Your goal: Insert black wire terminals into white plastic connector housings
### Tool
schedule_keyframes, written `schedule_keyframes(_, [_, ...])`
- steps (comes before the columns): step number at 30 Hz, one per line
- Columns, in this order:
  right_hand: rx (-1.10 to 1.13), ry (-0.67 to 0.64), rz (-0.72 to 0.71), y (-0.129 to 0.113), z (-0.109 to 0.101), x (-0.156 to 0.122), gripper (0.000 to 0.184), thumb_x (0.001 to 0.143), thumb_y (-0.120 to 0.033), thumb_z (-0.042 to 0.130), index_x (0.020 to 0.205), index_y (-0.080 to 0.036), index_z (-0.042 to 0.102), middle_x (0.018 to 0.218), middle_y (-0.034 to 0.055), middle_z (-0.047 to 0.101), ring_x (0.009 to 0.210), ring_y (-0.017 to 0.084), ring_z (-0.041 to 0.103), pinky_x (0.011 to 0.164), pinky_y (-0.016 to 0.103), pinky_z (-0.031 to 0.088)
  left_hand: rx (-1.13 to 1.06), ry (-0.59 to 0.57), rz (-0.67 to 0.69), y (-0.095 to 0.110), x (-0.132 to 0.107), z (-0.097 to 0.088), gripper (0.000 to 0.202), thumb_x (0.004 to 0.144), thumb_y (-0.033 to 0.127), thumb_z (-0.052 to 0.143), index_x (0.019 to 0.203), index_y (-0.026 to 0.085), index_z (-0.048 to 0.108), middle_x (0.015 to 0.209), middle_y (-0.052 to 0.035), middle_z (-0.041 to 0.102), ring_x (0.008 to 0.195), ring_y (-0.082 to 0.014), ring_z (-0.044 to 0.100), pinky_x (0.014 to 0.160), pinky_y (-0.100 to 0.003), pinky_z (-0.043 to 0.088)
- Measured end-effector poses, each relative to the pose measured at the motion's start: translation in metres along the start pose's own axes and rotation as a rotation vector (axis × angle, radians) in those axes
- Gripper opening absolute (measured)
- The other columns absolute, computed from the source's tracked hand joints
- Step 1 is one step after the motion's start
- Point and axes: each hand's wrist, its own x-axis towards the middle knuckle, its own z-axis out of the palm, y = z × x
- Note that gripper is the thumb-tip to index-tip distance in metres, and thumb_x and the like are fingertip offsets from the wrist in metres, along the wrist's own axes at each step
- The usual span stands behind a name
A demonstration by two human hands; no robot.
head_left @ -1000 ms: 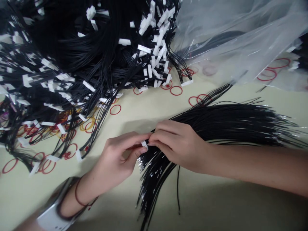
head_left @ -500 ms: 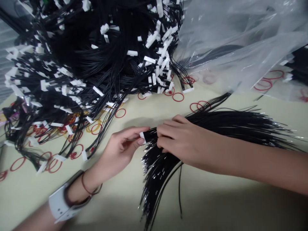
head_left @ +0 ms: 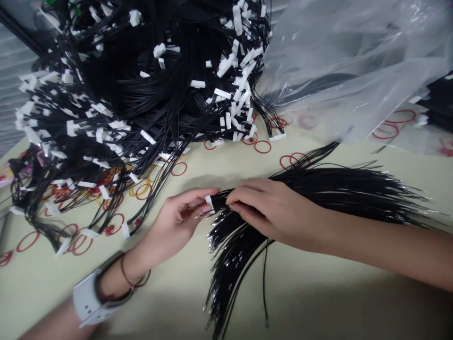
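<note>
My left hand (head_left: 175,224) pinches a small white connector (head_left: 209,202) between thumb and fingertips. Right beside it, my right hand (head_left: 272,210) pinches thin black wires that run into that connector. Under my right hand lies a loose bundle of black wires (head_left: 347,193) with bare metal tips, fanned out toward the near edge (head_left: 226,264). A white band sits on my left wrist (head_left: 88,300).
A big heap of black wire harnesses with white connectors (head_left: 141,89) fills the far left. Red and yellow rubber bands (head_left: 145,189) lie scattered on the pale table (head_left: 318,302). Clear plastic bags (head_left: 354,66) cover the far right.
The two hands stay pinched at the connector. The view has tilted slightly, so the heap and hands sit lower in the picture and the left wrist band shows more fully.
</note>
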Motion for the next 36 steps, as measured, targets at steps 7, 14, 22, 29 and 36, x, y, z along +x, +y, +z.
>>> schedule_keyframes(7, [0.016,0.165,0.004,0.001,0.014,-0.004,0.021,0.087,-0.020,0.041,0.078,-0.012,0.058,0.073,0.0039,0.056,0.070,0.011,0.050,0.065,0.024,0.041,0.059,0.010,-0.001,-0.001,-0.001,-0.001,0.025,0.076,0.009,0.057,0.100,0.016,0.063,0.075,-0.0014,0.068,0.069,-0.0121,0.061,0.062,-0.021,0.051])
schedule_keyframes(14, [-0.002,0.272,0.039,0.008,0.019,-0.006,0.016,0.085,-0.019,0.044,0.082,-0.014,0.058,0.074,0.0030,0.056,0.069,0.011,0.051,0.065,0.025,0.041,0.071,0.002,-0.018,-0.002,-0.001,-0.003,0.027,0.077,0.012,0.057,0.103,0.019,0.062,0.065,0.0019,0.061,0.061,-0.0096,0.055,0.056,-0.018,0.047])
schedule_keyframes(22, [-0.020,0.275,0.061,0.009,0.020,-0.006,0.015,0.083,-0.019,0.047,0.074,-0.013,0.057,0.068,0.0010,0.054,0.065,0.009,0.048,0.061,0.024,0.037,0.070,-0.004,-0.040,-0.004,-0.001,-0.002,0.027,0.078,0.011,0.057,0.102,0.022,0.062,0.063,0.0044,0.058,0.060,-0.0071,0.050,0.056,-0.014,0.042])
schedule_keyframes(29, [-0.059,0.247,0.069,0.009,0.022,-0.005,0.017,0.083,-0.020,0.047,0.073,-0.013,0.058,0.067,0.0001,0.054,0.063,0.009,0.046,0.061,0.024,0.035,0.145,-0.012,-0.008,-0.007,-0.004,-0.004,0.028,0.079,0.014,0.056,0.105,0.024,0.062,0.068,0.0032,0.060,0.062,-0.0084,0.050,0.057,-0.017,0.042])
schedule_keyframes(36, [-0.055,0.255,0.039,0.010,0.023,-0.004,0.015,0.082,-0.019,0.048,0.073,-0.013,0.058,0.067,-0.0001,0.054,0.063,0.009,0.046,0.062,0.024,0.035,0.126,-0.005,0.023,-0.004,-0.004,-0.002,0.029,0.078,0.010,0.057,0.102,0.024,0.063,0.077,0.0036,0.066,0.069,-0.0064,0.056,0.064,-0.013,0.046])
